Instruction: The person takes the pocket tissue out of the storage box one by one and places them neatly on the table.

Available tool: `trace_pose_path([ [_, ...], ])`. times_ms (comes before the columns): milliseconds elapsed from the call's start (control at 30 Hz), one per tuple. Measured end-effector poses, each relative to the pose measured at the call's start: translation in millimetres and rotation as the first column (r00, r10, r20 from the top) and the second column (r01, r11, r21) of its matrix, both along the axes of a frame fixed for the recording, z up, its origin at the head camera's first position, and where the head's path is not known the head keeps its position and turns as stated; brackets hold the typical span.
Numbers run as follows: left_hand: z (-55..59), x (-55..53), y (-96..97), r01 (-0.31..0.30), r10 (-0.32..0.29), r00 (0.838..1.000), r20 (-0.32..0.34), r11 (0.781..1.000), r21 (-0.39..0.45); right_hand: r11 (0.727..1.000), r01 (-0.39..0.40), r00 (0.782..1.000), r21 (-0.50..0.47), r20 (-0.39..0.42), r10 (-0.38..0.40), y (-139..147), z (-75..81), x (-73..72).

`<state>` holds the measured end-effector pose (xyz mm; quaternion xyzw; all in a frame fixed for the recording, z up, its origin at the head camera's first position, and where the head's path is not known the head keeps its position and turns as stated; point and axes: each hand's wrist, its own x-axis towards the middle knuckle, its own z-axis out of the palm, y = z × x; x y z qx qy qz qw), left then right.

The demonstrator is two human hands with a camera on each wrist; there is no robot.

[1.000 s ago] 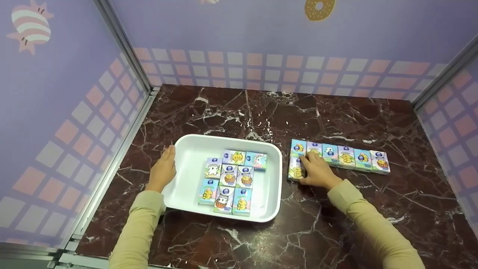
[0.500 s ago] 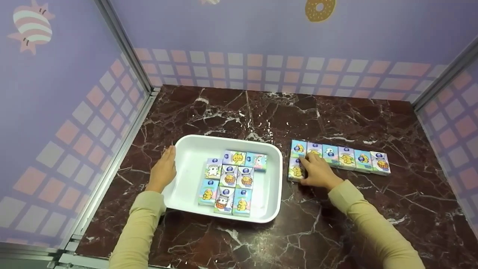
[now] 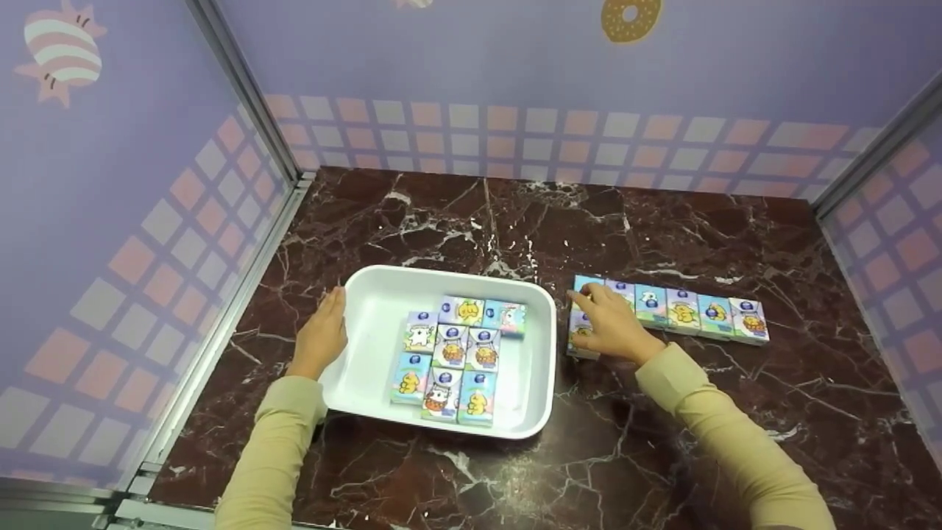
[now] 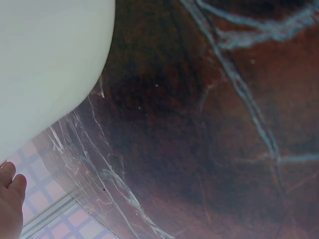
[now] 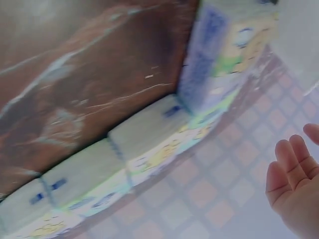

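In the head view, my left hand (image 3: 319, 335) lies with straight fingers along the left end of a white plastic tray (image 3: 364, 361). The left wrist view shows its fingertips close to the tray's pale wall (image 4: 50, 59). Several small cartoon-printed tissue packs (image 3: 450, 346) lie flat in the tray's middle and right. To its right, more packs form a row (image 3: 684, 313), with one pack (image 3: 578, 322) below the row's left end. My right hand (image 3: 612, 324) hovers over that corner, partly hiding the packs. In the right wrist view, its loosely bent fingers (image 5: 286, 159) hold nothing.
Everything stands on a dark red marbled tabletop (image 3: 441, 228). Purple printed panels (image 3: 515, 73) enclose it at the back and both sides, with metal frame strips (image 3: 243, 81) at the corners. The tray's right rim (image 3: 550, 353) stands close to the corner packs.
My right hand has come off the lower corner pack and shifted slightly left and up, its fingers spreading. My left hand, the tray and the packs stay where they were.
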<state>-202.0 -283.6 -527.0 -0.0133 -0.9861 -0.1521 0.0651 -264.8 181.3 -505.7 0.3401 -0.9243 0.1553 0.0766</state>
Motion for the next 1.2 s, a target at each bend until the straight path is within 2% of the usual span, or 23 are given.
trace_pose_path([
  [200, 0.1, 1.0, -0.2, 0.009, -0.008, 1.000, -0.019, 1.000, 0.000, 0.997, -0.060, 0.998, -0.040, -0.039, 0.058, -18, 6.0, 5.6],
  [433, 0.3, 0.0, -0.3, -0.002, 0.002, 0.999, 0.035, 1.000, 0.004, 0.985, -0.168, 0.983, -0.026, -0.074, 0.165, -43, 9.5, 19.9],
  [667, -0.4, 0.3, -0.2, -0.002, 0.002, 1.000, 0.015, 1.000, 0.003, 0.968, -0.251, 0.967, 0.015, 0.038, 0.250, -66, 9.0, 41.0],
  [900, -1.2, 0.4, 0.2, -0.001, 0.001, 1.000, -0.011, 1.000, -0.004, 0.940, -0.332, 0.941, 0.075, 0.091, 0.325, -83, 6.4, 53.3],
  [1200, 0.4, 0.4, 0.0, 0.003, -0.003, 1.000, -0.012, 1.000, -0.002, 0.904, -0.386, 0.915, 0.185, 0.199, 0.350, -102, 0.8, 67.9],
])
